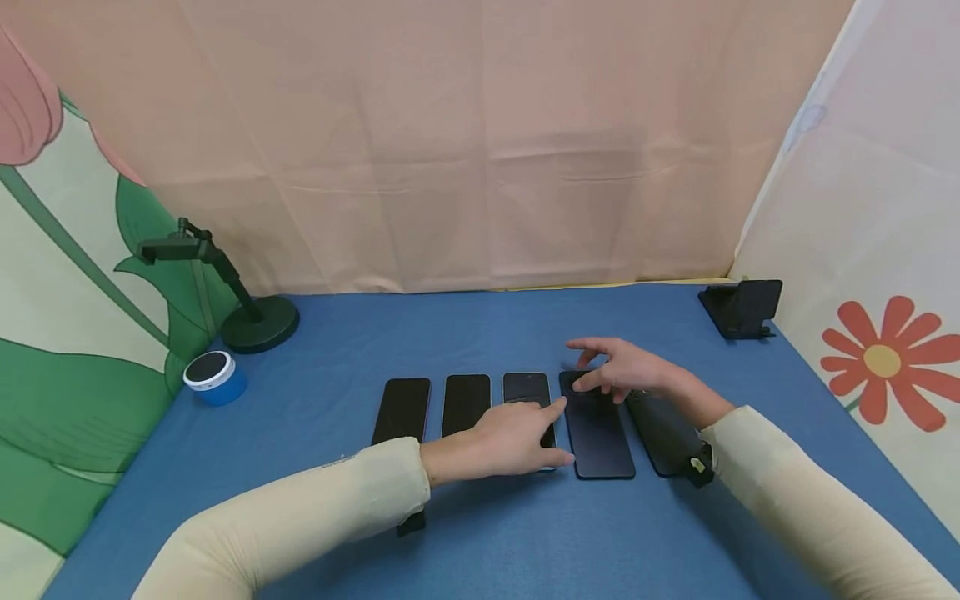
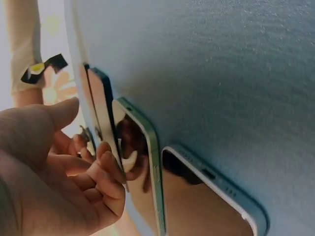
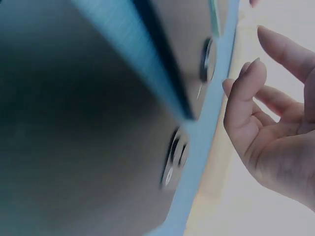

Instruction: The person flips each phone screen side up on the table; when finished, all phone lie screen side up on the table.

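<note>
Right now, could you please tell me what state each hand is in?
Left hand: open, holding nothing, beside a dark phone.
Right hand: open, holding nothing, at that phone's far end.

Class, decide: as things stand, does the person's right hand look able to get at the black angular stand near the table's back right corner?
Probably yes: the right hand seems to hold nothing, and only bare blue cloth shows between it and the black angular stand.
</note>
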`<state>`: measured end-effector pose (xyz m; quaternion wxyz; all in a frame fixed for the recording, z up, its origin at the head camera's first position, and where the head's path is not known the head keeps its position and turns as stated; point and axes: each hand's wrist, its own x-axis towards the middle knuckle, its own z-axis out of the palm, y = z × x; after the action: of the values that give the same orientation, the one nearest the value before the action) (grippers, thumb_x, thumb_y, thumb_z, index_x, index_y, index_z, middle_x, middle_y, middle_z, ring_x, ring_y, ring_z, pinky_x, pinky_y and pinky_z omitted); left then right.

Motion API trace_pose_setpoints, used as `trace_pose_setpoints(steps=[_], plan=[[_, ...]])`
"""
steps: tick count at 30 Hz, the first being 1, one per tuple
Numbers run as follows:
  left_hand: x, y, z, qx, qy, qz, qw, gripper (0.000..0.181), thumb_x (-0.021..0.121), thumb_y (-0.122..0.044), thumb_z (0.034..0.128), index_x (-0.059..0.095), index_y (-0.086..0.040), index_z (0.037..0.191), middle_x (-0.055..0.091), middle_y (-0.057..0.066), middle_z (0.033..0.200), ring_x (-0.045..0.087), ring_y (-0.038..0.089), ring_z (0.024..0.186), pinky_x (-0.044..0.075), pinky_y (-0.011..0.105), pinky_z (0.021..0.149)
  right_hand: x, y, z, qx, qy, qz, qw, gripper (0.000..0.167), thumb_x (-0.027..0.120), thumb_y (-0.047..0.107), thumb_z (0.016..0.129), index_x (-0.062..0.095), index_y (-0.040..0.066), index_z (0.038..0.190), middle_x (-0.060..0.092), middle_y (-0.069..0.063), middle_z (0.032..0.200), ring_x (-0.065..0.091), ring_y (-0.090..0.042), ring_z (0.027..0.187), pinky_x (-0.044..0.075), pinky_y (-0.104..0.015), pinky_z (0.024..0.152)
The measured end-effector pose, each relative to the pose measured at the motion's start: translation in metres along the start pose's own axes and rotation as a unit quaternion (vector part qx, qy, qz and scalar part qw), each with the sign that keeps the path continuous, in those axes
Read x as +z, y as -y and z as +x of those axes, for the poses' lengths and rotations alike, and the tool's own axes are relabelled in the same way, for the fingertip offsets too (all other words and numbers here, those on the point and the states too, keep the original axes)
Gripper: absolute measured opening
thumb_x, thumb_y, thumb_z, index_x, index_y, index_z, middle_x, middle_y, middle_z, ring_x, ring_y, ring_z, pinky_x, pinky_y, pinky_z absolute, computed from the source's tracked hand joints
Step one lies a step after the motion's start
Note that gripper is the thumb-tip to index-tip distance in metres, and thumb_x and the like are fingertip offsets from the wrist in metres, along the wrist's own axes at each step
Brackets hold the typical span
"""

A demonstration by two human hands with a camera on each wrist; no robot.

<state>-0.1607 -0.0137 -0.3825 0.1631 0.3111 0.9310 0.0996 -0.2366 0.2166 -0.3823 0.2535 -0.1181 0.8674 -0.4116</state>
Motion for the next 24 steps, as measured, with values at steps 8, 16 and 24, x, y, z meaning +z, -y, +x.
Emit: trace_pose_setpoints(steps=[8,16,24], plan=[[0.013,-0.011,0.012,-0.006,0.007,0.024,0.9997,0.081,0.062,-0.065,0.0899,0.039,-0.023,0.155,0.061,0.004,0.140,0.065,0.014,0.111,0.055,0.031,0.070,-0.015,-0.021,-0.009,0.029,-0.009,-0.015,0.9994,0.076,0.070,0.020,0.093,0.031,0.013,0.158,0.046,-0.020,0.138,0.048,-0.020,0.064,0.046,-0.034,0.053],[0.025,-0.025,0.016,-0.005,-0.006,0.101,0.9949,0.086,0.058,-0.073,0.0865,0.044,-0.019,0.153,0.060,0.003,0.141,0.061,0.018,0.122,0.058,0.035,0.081,-0.017,-0.024,-0.009,0.035,0.000,-0.012,0.9993,0.078,0.071,0.022,0.093,0.030,0.010,0.158,0.047,-0.020,0.132,0.047,-0.020,0.065,0.045,-0.034,0.053],[0.027,-0.025,0.019,-0.002,-0.024,0.115,0.9931,0.089,0.059,-0.074,0.0857,0.044,-0.017,0.153,0.062,0.003,0.138,0.062,0.018,0.119,0.058,0.034,0.078,-0.018,-0.024,-0.005,0.030,0.005,-0.022,0.9993,0.078,0.071,0.021,0.093,0.030,0.008,0.158,0.050,-0.021,0.129,0.049,-0.020,0.064,0.046,-0.035,0.053]])
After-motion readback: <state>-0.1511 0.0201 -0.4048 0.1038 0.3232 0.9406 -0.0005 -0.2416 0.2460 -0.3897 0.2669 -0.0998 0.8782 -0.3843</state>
